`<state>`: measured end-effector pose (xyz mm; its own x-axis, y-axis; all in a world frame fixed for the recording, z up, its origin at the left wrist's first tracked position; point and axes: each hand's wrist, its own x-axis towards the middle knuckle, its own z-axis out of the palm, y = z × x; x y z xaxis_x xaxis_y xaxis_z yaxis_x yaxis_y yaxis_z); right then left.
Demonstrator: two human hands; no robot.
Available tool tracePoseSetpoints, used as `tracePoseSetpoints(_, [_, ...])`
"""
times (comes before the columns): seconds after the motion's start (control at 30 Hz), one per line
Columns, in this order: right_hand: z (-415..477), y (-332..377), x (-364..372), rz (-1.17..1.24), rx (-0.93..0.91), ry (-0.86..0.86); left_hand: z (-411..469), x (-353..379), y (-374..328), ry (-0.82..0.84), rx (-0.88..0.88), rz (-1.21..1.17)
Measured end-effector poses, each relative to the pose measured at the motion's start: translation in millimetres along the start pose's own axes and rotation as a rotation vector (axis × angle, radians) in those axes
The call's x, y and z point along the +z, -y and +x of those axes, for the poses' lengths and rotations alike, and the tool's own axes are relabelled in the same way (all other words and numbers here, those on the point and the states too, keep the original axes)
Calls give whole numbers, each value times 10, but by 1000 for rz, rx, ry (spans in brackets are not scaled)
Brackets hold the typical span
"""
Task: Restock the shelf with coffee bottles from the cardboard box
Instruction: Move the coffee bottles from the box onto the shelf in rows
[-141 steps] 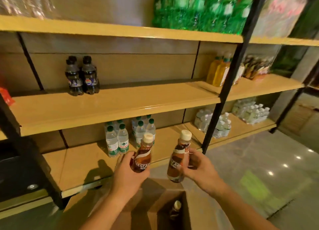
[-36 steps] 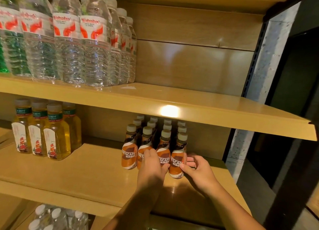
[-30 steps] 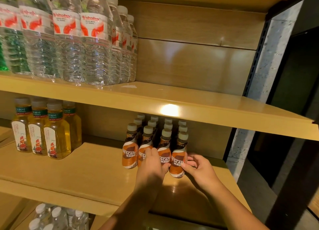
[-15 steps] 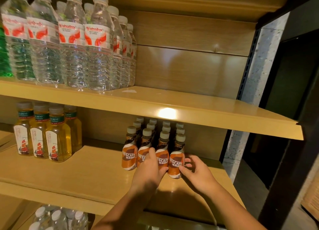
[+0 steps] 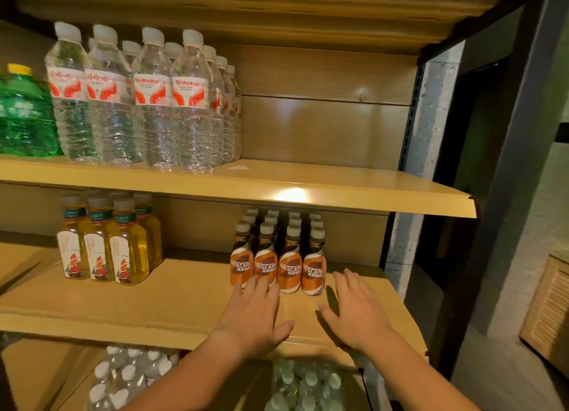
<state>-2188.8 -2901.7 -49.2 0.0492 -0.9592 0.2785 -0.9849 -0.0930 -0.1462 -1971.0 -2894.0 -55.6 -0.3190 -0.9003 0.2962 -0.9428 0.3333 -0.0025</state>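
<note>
The Nescafé coffee bottles (image 5: 278, 269) are standing upright in a tight block on the middle shelf (image 5: 154, 306), four in the front row and more rows going back behind them, their labels facing the person. Both hands are lying low over this shelf in front of the block, palms down, and neither one is holding anything. The left hand (image 5: 251, 313) is reaching with straight, slightly spread fingers up to the foot of the two left front bottles. Its fingertips are covering the lower edge of these bottles in the view, and I cannot tell whether they are touching them or only hanging just before them. The right hand (image 5: 357, 315) is also flat with fingers spread, and it is sitting a little to the right of the last front bottle, near it but apart. So the bottles are lying straight ahead of both hands, away from the person, with their long axis vertical, and the left hand is the nearer one. The cardboard box is not showing in the view. In my judgement the block is looking set and aligned, so the coming move is probably pulling both hands back toward the person, to wherever the box is standing, without knocking the front row
</note>
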Motion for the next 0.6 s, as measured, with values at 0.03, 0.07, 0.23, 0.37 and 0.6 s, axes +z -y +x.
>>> tracePoseSetpoints(0.03, [-76, 44, -26, -5, 4, 1, -79, -75, 40, -17, 23, 22])
tracePoseSetpoints(0.07, [-153, 92, -55, -9, 8, 1, -162, -153, 85, -31, 43, 40])
tracePoseSetpoints(0.23, [-546, 408, -168, -45, 11, -19, -574, -413, 376, -32, 69, 27])
tracePoseSetpoints(0.37, [-936, 804, -231, -76, 30, -59, -939, -485, 653, -48, 99, 16])
tracePoseSetpoints(0.6, [-1740, 1709, -167, -132, 85, -56, -1708, -591, 1236, 3, 194, 30])
